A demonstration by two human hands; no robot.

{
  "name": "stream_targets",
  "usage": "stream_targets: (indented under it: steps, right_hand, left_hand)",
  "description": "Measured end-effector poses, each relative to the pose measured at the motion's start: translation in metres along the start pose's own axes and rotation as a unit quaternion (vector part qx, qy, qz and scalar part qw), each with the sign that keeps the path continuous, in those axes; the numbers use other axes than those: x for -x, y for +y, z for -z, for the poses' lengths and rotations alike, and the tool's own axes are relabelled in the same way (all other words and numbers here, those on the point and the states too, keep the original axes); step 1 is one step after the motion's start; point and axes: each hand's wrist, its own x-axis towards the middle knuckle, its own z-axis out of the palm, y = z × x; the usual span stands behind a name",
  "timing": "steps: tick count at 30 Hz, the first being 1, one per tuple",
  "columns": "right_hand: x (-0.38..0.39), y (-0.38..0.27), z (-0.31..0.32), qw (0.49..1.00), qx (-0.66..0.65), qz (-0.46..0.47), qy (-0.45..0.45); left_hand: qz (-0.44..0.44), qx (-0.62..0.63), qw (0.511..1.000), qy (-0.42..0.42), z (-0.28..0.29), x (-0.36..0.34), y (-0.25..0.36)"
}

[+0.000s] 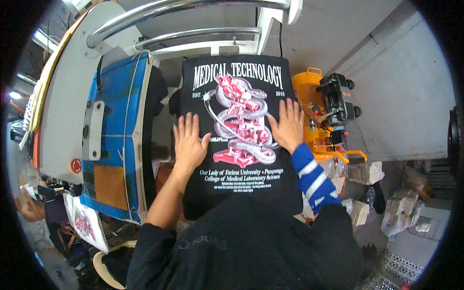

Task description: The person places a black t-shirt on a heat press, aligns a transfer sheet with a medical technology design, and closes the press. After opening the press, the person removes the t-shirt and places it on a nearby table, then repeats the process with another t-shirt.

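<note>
The left hand (190, 146) and right hand (289, 127) lie apart on a flat-laid, already printed black shirt (240, 133), smoothing perhaps unfinished.

Single fisheye view from the left of two head-worn cameras, facing steeply down and slightly forward. At close range, the wearer's left hand (189, 147), right hand (286, 126) and a printed black shirt (243, 133) fill the middle; the wearer's black top (241, 251) occupies the lower edge, and surroundings bend toward a dark, rounded border.
</note>
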Motion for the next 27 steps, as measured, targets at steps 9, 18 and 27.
stream_targets:
  steps: [9,18,27]
  right_hand:
    - [0.172,0.063,-0.023,0.818,-0.464,-0.338,-0.030]
    - [0.237,0.086,-0.004,0.663,-0.681,-0.311,-0.011]
    - [0.242,0.090,-0.006,0.680,-0.671,-0.295,-0.001]
  left_hand:
    - [0.335,0.551,0.762,-0.057,-0.006,0.144,-0.045]
    - [0.323,0.654,0.681,-0.063,-0.011,0.202,-0.069]
    - [0.326,0.656,0.675,-0.089,0.000,0.205,-0.076]
